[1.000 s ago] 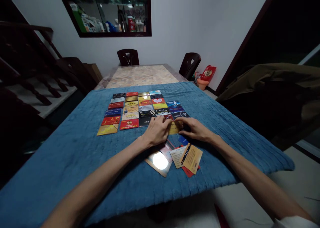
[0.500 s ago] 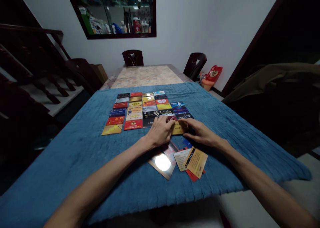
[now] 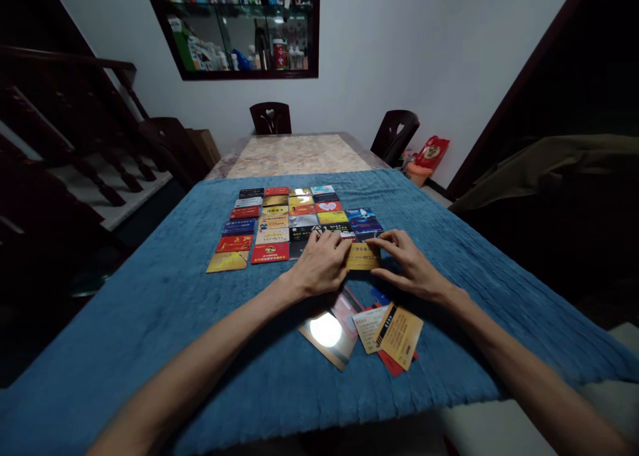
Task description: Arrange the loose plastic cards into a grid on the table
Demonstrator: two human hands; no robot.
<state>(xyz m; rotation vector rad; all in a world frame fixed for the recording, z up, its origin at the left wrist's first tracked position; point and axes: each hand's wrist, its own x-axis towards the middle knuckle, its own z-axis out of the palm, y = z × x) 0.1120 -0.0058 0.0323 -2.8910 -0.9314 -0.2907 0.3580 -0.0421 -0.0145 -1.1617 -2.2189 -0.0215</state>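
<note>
A gold card (image 3: 363,256) with dark lettering lies between my two hands, close to the lower right of the laid-out cards. The fingertips of my left hand (image 3: 323,264) meet its left end. On the other side, my right hand (image 3: 413,269) pinches the card's right end between thumb and fingers. Rows of colourful cards (image 3: 270,252) lie side by side on the blue cloth, partly covered by my left hand. Nearer to me is a loose, overlapping pile with a yellow card (image 3: 400,335), a whitish card (image 3: 368,329) and a shiny card (image 3: 327,339) reflecting light.
The blue cloth (image 3: 164,323) covers the near part of the table, whose patterned top (image 3: 294,155) shows beyond. Dark chairs (image 3: 270,118) stand around it. A red bag (image 3: 433,152) is on the right, a stair railing (image 3: 64,60) on the left.
The view has shifted slightly, so everything sits a little further right and lower. My right hand's fingers have spread somewhat along the gold card's right end; the card stays nearly in place.
</note>
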